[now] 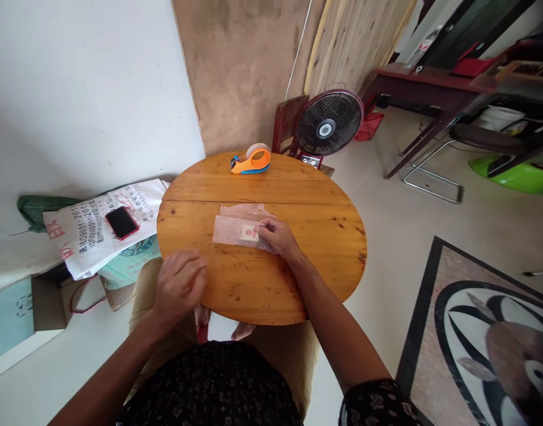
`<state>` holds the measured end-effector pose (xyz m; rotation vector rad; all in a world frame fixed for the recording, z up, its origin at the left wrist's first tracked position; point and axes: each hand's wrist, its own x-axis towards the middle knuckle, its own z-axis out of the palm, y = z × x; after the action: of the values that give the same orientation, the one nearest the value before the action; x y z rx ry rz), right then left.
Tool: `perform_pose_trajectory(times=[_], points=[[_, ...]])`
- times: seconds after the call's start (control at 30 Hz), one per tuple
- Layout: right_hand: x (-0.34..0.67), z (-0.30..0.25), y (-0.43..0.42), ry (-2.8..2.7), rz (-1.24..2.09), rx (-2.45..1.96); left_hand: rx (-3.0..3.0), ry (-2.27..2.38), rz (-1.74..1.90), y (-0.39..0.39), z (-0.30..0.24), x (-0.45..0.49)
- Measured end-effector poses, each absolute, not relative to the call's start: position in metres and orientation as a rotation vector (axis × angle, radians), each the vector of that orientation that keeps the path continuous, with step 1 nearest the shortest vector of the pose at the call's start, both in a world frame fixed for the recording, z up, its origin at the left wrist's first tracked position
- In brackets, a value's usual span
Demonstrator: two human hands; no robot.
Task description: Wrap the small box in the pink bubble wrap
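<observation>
On the wooden table lies a sheet of clear plastic wrap (pixel 227 229), apparently bubble wrap. A small white box or card (pixel 248 233) with a red print rests on it. My right hand (pixel 278 236) is closed in a pinch at the right end of this small white piece, its fingertips over the edge. My left hand (pixel 181 281) hangs above the table's front left edge, apart from the wrap. Motion smears its fingers, so I cannot tell how they are held. An orange and blue tape dispenser (pixel 256 161) with a roll stands near the far edge.
The oval wooden table (pixel 271 290) is right before my lap. Behind it are a fan (pixel 328 124) and a wooden chair (pixel 285 121). On the left, a phone (pixel 122 222) lies on a printed white sack (pixel 84 231). A dark red desk (pixel 431 80) stands back right.
</observation>
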<state>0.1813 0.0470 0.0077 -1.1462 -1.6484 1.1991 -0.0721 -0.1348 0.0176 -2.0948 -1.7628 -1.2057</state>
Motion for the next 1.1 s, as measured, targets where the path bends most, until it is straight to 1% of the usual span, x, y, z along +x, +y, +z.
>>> perform_pose_trajectory(times=[0.1,0.17,0.3,0.43,0.7,0.8,0.93,1.1], points=[[0.181,0.004,0.049,-1.66,1.19,-1.137,-2.378,-1.459,-1.209,-0.085,0.04,-0.032],[0.181,0.001,0.05,-1.671,1.183,-1.124,-2.47,-1.301,-1.167,-0.049,0.041,-0.015],[0.18,-0.002,0.05,-1.691,1.196,-1.093,-2.539,-1.299,-1.097,-0.005,0.019,0.0],[0.18,-0.002,0.052,-1.711,1.202,-1.049,-2.522,-1.352,-1.138,0.0,0.002,0.0],[0.183,0.011,0.067,-1.888,1.231,-1.074,-2.453,-1.35,-1.232,0.0,-0.005,-0.001],[0.188,0.014,0.06,-1.86,1.204,-1.156,-2.437,-1.379,-1.225,0.001,-0.006,0.0],[0.195,0.013,0.047,-1.818,1.296,-1.112,-2.44,-1.378,-1.222,0.003,-0.007,-0.001],[0.197,0.011,0.044,-1.845,1.226,-1.112,-2.45,-1.357,-1.238,0.007,-0.008,-0.001]])
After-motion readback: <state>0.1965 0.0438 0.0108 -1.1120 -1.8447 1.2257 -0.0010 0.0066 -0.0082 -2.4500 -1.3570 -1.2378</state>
